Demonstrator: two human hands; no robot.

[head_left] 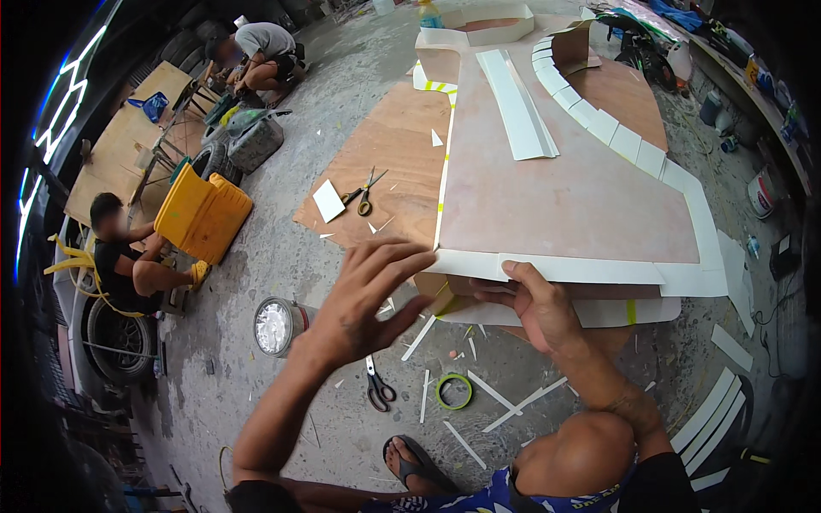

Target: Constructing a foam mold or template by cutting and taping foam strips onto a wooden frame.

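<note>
A large flat wooden panel (564,188) lies in front of me, its edges lined with white card strips and bits of yellow tape. My right hand (547,312) grips the white card strip (590,269) along the near edge, thumb on top and fingers bent beneath it. My left hand (363,299) is raised just left of that strip's end, fingers stretched and apart, holding nothing. Below the near edge runs a second white card strip (581,312), partly hidden by my right hand. A long folded white card piece (517,107) rests on top of the panel.
Black-handled scissors (364,195) lie on a plywood sheet (376,145) to the left; another pair (379,386) is on the floor near a green tape roll (454,392) and card offcuts. A tin (278,327) stands left. Two people work beyond, one beside a yellow seat-shaped piece (201,218).
</note>
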